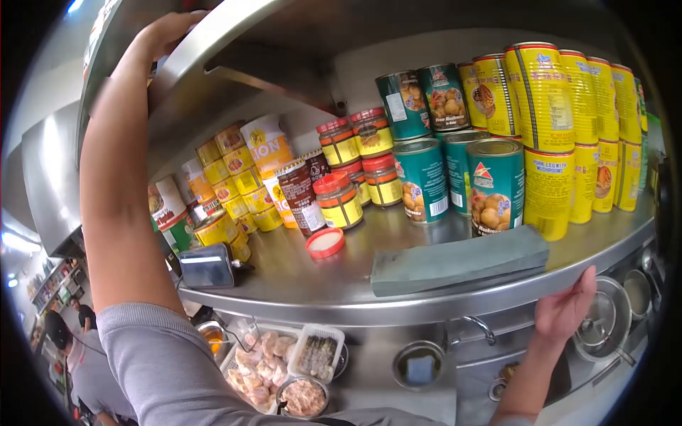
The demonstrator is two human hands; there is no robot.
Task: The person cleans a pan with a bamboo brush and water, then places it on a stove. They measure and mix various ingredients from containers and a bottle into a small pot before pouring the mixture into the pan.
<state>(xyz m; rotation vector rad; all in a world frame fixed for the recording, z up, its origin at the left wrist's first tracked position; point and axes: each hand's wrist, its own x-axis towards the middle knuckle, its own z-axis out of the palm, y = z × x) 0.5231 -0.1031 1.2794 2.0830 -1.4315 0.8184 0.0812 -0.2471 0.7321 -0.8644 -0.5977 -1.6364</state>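
Observation:
My left hand [170, 31] is raised high at the upper left, over the metal edge of the upper shelf [213, 44]. Its fingertips are hidden there, and so is anything they may hold. Low on the right, my right hand [565, 310] is against the front rim of the steel shelf [341, 311], fingers stretched upward, with nothing seen in it. Nearest to it on the shelf lies a long grey sharpening stone [458, 261]. Behind the stone stand green mushroom cans [497, 188] and stacked yellow cans of pork leg with mushrooms [548, 188].
Red-lidded jars [337, 202] stand mid-shelf beside a loose red lid [325, 243]. Several small yellow cans [245, 181] and a phone [206, 266] are to the left. Below are raw chicken pieces [263, 366], a faucet [479, 328] and a metal strainer [597, 319]. A co-worker [92, 369] is at lower left.

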